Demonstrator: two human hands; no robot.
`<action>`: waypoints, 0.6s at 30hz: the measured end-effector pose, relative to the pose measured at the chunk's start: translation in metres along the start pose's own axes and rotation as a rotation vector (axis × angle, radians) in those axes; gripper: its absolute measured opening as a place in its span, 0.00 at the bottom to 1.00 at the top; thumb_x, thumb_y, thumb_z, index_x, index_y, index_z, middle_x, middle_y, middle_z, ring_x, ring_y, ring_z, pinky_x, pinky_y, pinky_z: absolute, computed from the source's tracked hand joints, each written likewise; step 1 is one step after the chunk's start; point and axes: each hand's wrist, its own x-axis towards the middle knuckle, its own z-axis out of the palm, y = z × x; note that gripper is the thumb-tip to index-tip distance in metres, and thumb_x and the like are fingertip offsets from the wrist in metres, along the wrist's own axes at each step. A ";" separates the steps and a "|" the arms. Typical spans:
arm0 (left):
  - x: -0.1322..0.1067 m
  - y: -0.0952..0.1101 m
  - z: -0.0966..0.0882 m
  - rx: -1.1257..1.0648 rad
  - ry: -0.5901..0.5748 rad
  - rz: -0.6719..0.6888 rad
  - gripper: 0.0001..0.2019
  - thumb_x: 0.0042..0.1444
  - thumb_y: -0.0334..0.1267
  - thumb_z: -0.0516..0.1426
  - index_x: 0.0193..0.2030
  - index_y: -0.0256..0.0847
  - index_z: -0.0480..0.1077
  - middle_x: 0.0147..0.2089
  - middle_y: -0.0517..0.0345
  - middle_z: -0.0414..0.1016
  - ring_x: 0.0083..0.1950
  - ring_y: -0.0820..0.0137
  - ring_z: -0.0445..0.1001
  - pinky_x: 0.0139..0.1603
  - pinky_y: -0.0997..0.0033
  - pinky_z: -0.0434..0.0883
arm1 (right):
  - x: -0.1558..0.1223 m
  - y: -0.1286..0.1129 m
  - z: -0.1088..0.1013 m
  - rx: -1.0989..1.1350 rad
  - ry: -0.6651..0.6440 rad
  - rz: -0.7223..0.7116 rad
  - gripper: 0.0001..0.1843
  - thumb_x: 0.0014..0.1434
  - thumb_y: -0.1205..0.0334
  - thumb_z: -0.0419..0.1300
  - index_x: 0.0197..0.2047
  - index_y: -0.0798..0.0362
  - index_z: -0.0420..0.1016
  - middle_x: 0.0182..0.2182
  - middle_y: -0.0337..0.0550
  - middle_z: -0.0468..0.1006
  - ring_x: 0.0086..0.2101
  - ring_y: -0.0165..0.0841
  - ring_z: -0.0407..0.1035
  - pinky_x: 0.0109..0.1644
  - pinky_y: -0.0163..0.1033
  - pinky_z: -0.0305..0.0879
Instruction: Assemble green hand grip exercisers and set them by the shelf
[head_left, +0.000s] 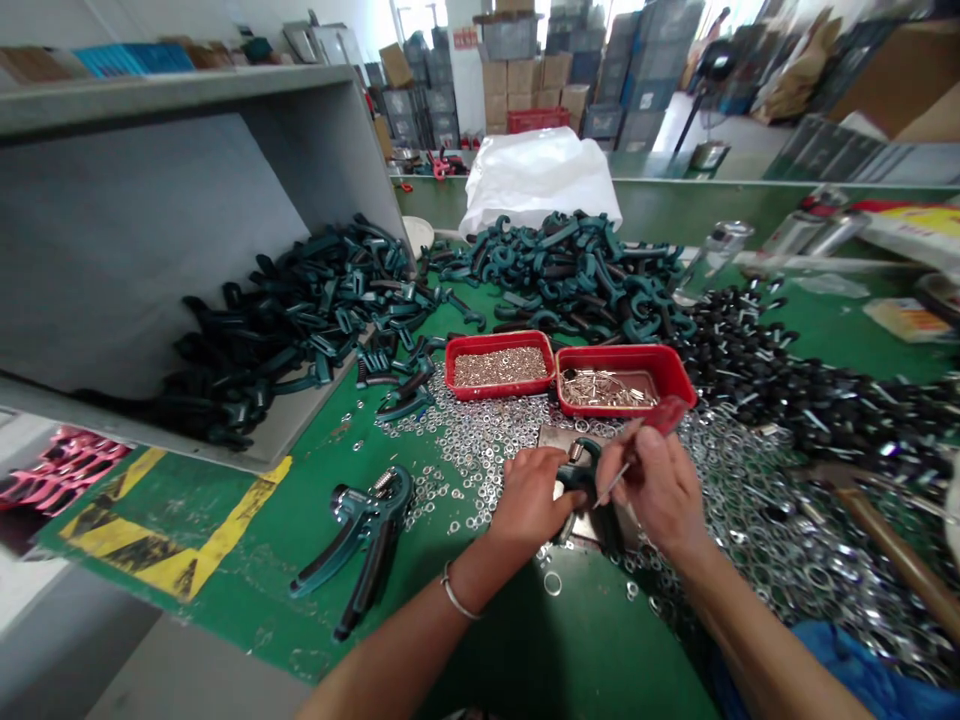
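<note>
My right hand (pixel 664 490) is closed around a screwdriver with a red handle (pixel 666 412). Its thin metal shaft slants down to the left, toward a dark green hand grip exerciser (pixel 589 452). That exerciser lies on a flat metal plate (pixel 553 437), and my left hand (pixel 529 495) presses and grips it from the left. Fingers of both hands cover much of it, and where the shaft's tip touches is hard to make out. To the left, an assembled hand grip exerciser (pixel 367 535) with a spring lies on the green table, its handles spread.
Two red trays, one of tiny brass-coloured parts (pixel 499 368) and one of pins (pixel 607 390), stand beyond my hands. Loose washers (pixel 480 450) surround the plate. Green handles (pixel 570 260) pile behind, black knobs (pixel 795 380) at right. A hammer (pixel 892 540) and grey bin (pixel 330 150) flank.
</note>
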 end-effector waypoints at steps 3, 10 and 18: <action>-0.012 0.009 -0.008 0.099 0.000 0.033 0.27 0.58 0.48 0.61 0.61 0.43 0.64 0.63 0.49 0.67 0.62 0.53 0.63 0.61 0.50 0.61 | 0.008 0.004 -0.032 0.044 0.042 -0.007 0.15 0.69 0.44 0.45 0.43 0.46 0.61 0.22 0.35 0.73 0.18 0.32 0.64 0.24 0.38 0.61; 0.035 -0.002 -0.095 0.347 0.014 0.118 0.13 0.67 0.39 0.49 0.48 0.41 0.74 0.47 0.52 0.77 0.49 0.64 0.73 0.55 0.60 0.68 | 0.027 0.033 -0.155 -1.093 -0.092 0.100 0.24 0.59 0.37 0.57 0.37 0.52 0.73 0.28 0.47 0.79 0.28 0.42 0.72 0.29 0.42 0.62; 0.139 -0.051 -0.127 0.725 -0.064 -0.152 0.11 0.59 0.30 0.55 0.43 0.26 0.77 0.41 0.33 0.79 0.48 0.55 0.78 0.50 0.63 0.73 | 0.089 -0.014 -0.030 -1.079 -0.305 -0.345 0.12 0.66 0.61 0.54 0.37 0.54 0.78 0.37 0.48 0.80 0.41 0.40 0.71 0.46 0.43 0.64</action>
